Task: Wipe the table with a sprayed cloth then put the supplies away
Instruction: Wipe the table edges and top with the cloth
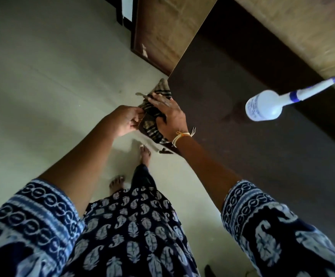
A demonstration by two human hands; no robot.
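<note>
The wiping step is under way, by the look of it; the striped cloth (pixel 154 116) is lying bunched over the dark table's (pixel 232 136) edge at the centre of the frame; the right hand (pixel 168 114) is pressing on it with fingers spread flat, while the left hand (pixel 127 120) is pinching the part hanging off the edge; the spray bottle (pixel 266 104) is standing at the right, well apart. Next, I judge, the cloth needs gathering and sweeping across the tabletop.

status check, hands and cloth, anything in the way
Left hand pinches cloth at table edge. Right hand presses flat on cloth. Spray bottle stands apart on table, not in the way.
</note>
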